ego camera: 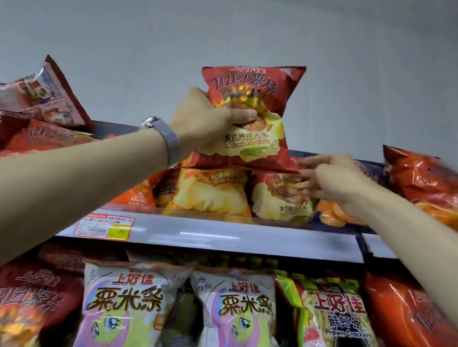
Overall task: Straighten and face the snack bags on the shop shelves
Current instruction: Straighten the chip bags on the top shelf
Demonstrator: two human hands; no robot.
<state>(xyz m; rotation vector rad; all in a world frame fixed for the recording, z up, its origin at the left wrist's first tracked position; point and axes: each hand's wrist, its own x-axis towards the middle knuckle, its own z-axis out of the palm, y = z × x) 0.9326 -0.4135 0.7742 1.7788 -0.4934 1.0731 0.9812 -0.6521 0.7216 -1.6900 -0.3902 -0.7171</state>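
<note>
My left hand [206,122] grips a red and yellow chip bag [249,116] by its middle and holds it upright above the top shelf, front facing me. Under it lie more red and yellow chip bags [212,191] on the top shelf [241,236]. My right hand [333,178] reaches in from the right with fingers spread, its fingertips touching the lower right corner of the held bag and the bag below [280,203]. It holds nothing.
Tumbled red bags [41,93] lie at the top left, orange-red bags [431,189] at the top right. A price tag [105,227] sits on the shelf edge. The lower shelf holds white corn stick bags [123,307], a green prawn cracker bag [342,337] and red bags [17,307].
</note>
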